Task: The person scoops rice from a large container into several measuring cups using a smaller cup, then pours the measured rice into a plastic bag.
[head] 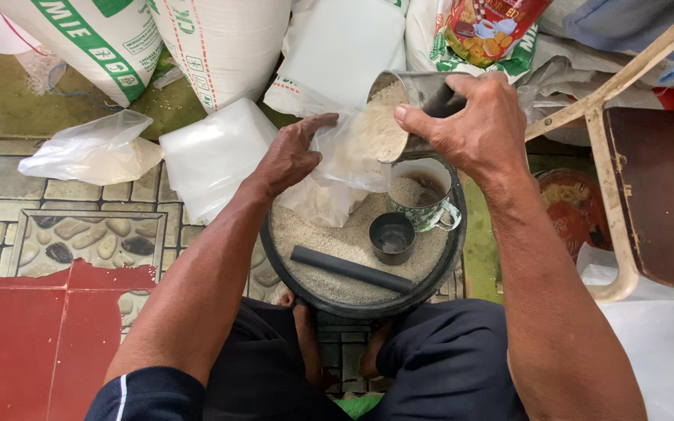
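Over a round black basin point(450, 257) of pale grain, right hand point(477, 129) grips a tilted metal can point(411, 105), left hand point(294, 152) clasps a clear plastic bag point(349, 160).

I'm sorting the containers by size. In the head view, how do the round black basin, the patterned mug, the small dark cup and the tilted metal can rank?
1. Black basin, clearly largest.
2. Tilted metal can and patterned mug: look alike; the can is hand-covered and nearer the camera, so unranked.
3. Small dark cup, smallest.

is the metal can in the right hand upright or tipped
Tipped: the can in the right hand leans mouth-first toward the bag, grain at its rim.
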